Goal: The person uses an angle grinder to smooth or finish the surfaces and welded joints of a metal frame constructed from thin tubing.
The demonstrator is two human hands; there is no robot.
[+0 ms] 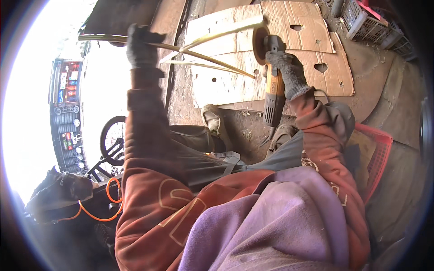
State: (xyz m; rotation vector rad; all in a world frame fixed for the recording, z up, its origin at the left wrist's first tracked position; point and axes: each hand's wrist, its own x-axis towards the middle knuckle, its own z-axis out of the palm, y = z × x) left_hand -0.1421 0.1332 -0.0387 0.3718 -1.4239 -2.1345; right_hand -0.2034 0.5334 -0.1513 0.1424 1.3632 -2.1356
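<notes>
My left hand (143, 46), in a dark glove, is closed around a long thin yellowish strip (102, 38), whose material I cannot make out. Similar strips cross just to the right of that hand, among them a wider pale one (221, 33) running toward the grinder. An orange and black angle grinder (274, 97) is gripped near its head by my right hand (287, 70), gloved in grey. Its round disc (260, 45) stands on edge beside the wide strip's right end; whether they touch, I cannot tell.
Flattened cardboard (312, 67) with holes lies on the floor ahead, beyond my shoes (213, 119). Grey plastic crates (361, 21) stand at the far right, a red basket (377, 144) by my right side. On the left are a wheel (113, 140) and an orange hose (101, 219).
</notes>
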